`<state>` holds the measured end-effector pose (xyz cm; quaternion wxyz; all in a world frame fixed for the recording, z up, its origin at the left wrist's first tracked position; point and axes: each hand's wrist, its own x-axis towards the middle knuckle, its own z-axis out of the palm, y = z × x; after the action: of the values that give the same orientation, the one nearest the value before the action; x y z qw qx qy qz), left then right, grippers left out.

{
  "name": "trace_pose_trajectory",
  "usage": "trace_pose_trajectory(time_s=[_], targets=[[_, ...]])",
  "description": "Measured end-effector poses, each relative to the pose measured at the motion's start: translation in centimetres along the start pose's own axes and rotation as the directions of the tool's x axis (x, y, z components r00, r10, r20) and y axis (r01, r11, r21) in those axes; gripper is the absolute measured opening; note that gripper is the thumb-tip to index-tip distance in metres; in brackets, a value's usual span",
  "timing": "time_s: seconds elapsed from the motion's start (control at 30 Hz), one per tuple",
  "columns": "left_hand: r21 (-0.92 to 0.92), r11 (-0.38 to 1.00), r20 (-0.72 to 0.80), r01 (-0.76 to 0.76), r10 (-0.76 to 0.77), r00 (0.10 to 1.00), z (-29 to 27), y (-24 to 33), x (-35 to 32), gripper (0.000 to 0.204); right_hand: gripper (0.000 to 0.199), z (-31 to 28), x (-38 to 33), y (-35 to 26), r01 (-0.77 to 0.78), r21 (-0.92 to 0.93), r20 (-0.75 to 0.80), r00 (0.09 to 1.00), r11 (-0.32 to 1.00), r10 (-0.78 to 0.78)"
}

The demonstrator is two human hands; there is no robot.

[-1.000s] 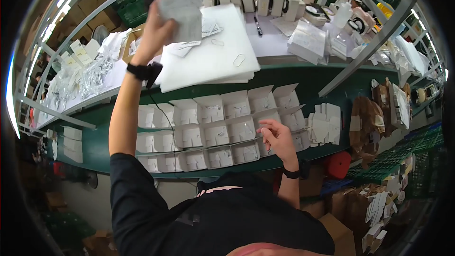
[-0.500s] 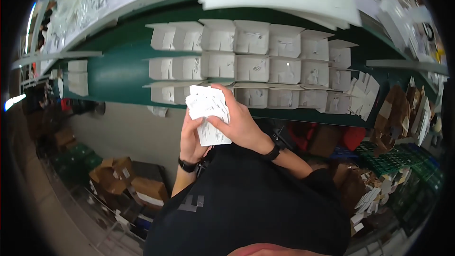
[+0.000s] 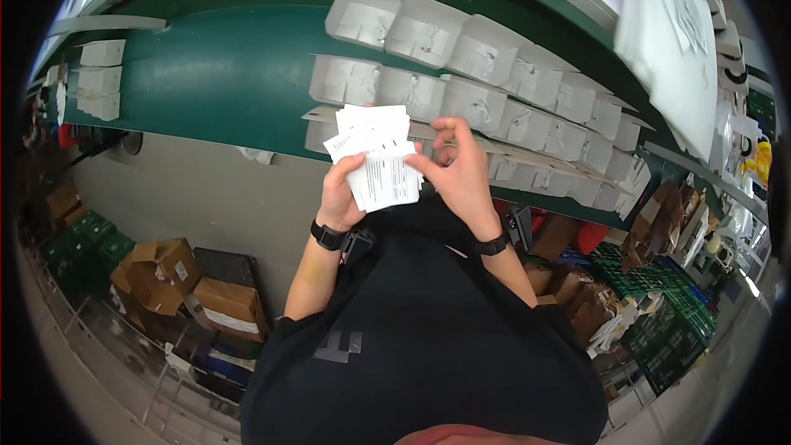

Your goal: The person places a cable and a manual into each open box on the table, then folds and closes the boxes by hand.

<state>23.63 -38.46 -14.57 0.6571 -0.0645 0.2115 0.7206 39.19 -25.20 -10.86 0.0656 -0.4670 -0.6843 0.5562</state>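
A fanned stack of white printed paper cards (image 3: pixel 375 156) sits in front of my chest. My left hand (image 3: pixel 339 196) grips the stack from below. My right hand (image 3: pixel 456 171) pinches the stack's right edge with thumb and fingers, the other fingers curled above it. Both wrists carry black bands. Just beyond my hands, rows of open white cardboard boxes (image 3: pixel 461 95) lie on the green bench (image 3: pixel 222 74), each with a small item inside.
A large white sheet (image 3: pixel 671 49) hangs over the bench edge at upper right. Small white boxes (image 3: pixel 99 78) are stacked at the far left. Brown cartons (image 3: pixel 165 276) and green crates (image 3: pixel 659 280) stand on the floor below.
One second ago my left hand reached up to the upper shelf and my right hand was at the boxes. Both hands now hold the card stack at my chest, and the view has tilted down.
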Motion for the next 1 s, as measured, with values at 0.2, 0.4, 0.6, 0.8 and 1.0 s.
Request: trace_pose_trajectory(time_s=[0.2, 0.4, 0.6, 0.8, 1.0], targets=[[0.187, 0.979, -0.049, -0.076, 0.086, 0.995, -2.5, 7.9, 0.2, 0.065, 0.035, 7.7, 2.1, -2.7, -0.055, 0.299, 0.043, 0.998, 0.953, 0.045], [-0.019, 1.000, 0.010, -0.022, 0.023, 1.000, -3.1, 12.4, 0.5, 0.067, 0.019, 11.5, 3.8, -3.6, -0.102, 0.617, 0.090, 0.994, 0.780, 0.059], [0.171, 0.980, 0.022, -0.106, 0.104, 0.994, -3.7, 15.0, 1.3, 0.059, 0.015, 11.7, 5.3, -5.8, -0.111, 0.439, 0.028, 0.994, 0.892, 0.110], [0.225, 0.962, 0.023, -0.152, 0.150, 0.988, -5.8, 16.6, 2.7, 0.055, 0.013, 11.5, 8.8, -7.7, 0.051, 0.418, -0.074, 0.997, 0.907, -0.022], [0.319, 0.932, 0.028, -0.170, 0.170, 0.985, -5.1, 17.6, 3.0, 0.054, 0.013, 11.8, 10.3, -7.7, 0.049, 0.393, 0.034, 0.997, 0.918, -0.067]])
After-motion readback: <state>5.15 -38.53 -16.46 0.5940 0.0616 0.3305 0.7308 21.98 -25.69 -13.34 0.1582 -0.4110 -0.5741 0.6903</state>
